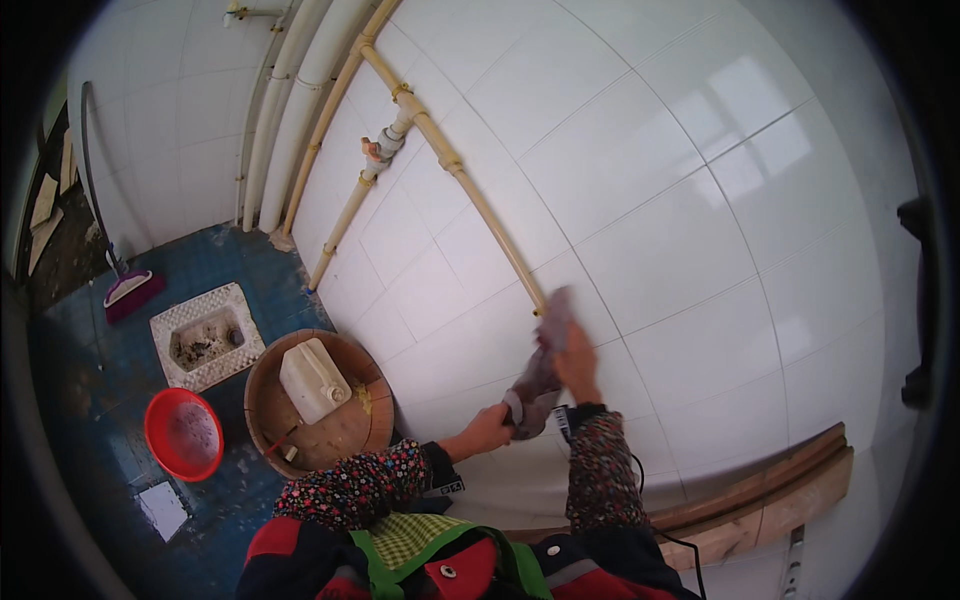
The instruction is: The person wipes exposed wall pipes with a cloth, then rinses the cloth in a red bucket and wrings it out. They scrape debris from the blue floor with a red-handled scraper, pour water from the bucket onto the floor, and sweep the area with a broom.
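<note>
A greyish-purple cloth (535, 393) stretches between my two hands in front of the white tiled wall. My left hand (485, 430) grips its lower end, fingers closed round it. Higher up, my right hand (577, 364), a little smeared by motion, closes on the upper part of the cloth. The cloth's top overlaps the lower end of a yellowish pipe (500, 235) that runs down the wall. Whether it is wrapped round the pipe or only lies against it, I cannot tell.
A valve (382, 148) sits on a branch pipe. On the blue floor stand a round wooden tub (262, 385) with a white jerrycan (316, 380), a red basin (157, 430), a squat toilet (240, 300) and a purple broom (132, 295). Wooden boards (760, 505) lie lower right.
</note>
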`<action>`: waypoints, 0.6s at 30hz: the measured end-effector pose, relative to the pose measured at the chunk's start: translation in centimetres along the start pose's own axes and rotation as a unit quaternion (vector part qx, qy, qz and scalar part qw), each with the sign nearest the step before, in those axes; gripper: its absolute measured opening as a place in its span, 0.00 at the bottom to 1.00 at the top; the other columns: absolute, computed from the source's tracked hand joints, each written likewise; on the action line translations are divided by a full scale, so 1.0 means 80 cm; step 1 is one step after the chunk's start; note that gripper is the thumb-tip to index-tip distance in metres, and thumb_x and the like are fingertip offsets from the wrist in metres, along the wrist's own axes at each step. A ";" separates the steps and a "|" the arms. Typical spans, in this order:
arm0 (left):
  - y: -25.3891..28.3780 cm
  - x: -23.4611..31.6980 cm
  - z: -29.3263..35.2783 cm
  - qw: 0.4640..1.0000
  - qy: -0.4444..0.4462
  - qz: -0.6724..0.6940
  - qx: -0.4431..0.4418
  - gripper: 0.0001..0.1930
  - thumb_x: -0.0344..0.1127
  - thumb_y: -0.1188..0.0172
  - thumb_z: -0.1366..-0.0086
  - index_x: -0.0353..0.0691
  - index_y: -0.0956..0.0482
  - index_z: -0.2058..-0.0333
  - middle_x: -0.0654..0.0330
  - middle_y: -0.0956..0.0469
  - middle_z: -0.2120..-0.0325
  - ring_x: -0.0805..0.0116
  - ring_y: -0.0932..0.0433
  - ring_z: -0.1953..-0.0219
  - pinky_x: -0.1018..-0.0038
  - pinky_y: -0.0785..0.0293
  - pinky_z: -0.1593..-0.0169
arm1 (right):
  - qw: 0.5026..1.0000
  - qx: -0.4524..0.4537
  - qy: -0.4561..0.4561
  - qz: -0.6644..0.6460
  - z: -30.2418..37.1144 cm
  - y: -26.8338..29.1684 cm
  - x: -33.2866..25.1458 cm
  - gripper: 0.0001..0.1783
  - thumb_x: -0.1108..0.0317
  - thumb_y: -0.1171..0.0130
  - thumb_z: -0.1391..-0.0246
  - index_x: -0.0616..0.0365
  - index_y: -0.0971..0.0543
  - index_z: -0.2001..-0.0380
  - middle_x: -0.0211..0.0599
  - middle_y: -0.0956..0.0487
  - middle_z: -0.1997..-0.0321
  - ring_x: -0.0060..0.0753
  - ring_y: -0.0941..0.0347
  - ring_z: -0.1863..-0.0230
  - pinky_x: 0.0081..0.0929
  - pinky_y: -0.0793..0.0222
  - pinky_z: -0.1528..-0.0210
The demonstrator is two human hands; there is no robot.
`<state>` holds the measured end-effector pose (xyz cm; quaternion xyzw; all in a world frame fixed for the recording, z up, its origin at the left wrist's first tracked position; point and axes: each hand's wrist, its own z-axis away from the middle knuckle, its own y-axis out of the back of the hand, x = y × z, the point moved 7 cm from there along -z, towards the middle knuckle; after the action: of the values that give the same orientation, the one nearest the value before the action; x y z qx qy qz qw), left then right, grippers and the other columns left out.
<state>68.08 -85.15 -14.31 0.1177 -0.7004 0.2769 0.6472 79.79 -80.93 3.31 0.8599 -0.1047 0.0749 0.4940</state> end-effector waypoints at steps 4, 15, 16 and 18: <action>0.006 -0.052 0.025 0.997 0.057 0.034 0.049 0.15 0.31 0.41 0.42 0.31 0.26 0.56 0.54 0.21 0.66 0.67 0.20 0.68 0.72 0.22 0.67 | 0.997 -0.035 -0.053 0.047 0.035 -0.064 0.012 0.47 0.75 0.35 0.65 0.53 0.39 0.36 0.49 0.30 0.50 0.54 0.31 0.51 0.45 0.34 0.49; -0.012 -0.073 0.069 0.996 0.002 0.030 -0.082 0.15 0.27 0.41 0.45 0.36 0.24 0.57 0.57 0.19 0.68 0.68 0.20 0.66 0.70 0.22 0.64 | 0.959 0.038 -0.206 0.190 0.210 0.024 0.031 0.45 0.84 0.45 0.61 0.45 0.36 0.36 0.49 0.34 0.42 0.56 0.36 0.45 0.48 0.38 0.45; -0.018 -0.072 0.071 0.995 -0.004 -0.035 -0.092 0.15 0.27 0.41 0.45 0.36 0.24 0.57 0.57 0.19 0.68 0.69 0.20 0.66 0.71 0.22 0.63 | 0.957 0.039 -0.206 0.201 0.221 0.020 0.026 0.45 0.82 0.42 0.62 0.47 0.36 0.36 0.49 0.36 0.40 0.59 0.38 0.43 0.48 0.38 0.43; -0.023 -0.077 0.077 0.983 -0.003 -0.146 -0.111 0.16 0.28 0.40 0.46 0.37 0.23 0.56 0.58 0.19 0.69 0.71 0.21 0.65 0.71 0.22 0.61 | 0.966 -0.019 -0.242 0.091 0.249 -0.013 0.020 0.42 0.79 0.41 0.62 0.50 0.34 0.38 0.50 0.33 0.42 0.59 0.36 0.44 0.47 0.37 0.44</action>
<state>64.69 -91.18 -19.90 0.1463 -0.7038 0.0995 0.6880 82.15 -97.82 -7.18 0.8298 -0.3005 -0.0926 0.4610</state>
